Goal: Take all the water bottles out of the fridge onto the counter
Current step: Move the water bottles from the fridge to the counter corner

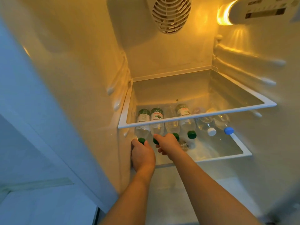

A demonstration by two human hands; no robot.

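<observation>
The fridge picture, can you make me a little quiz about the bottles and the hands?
1. True or false: the water bottles stand upright on the lower shelf.
2. How many bottle caps are green? A) two B) four C) six
3. Fill in: the bottle farthest right has a ____ cap.

Key
1. False. They lie on their sides, caps toward the front, under the upper glass shelf.
2. B. Four green caps, plus one white cap and one other. The left hand is at the leftmost green cap; the right hand reaches the next ones.
3. Blue.
</observation>
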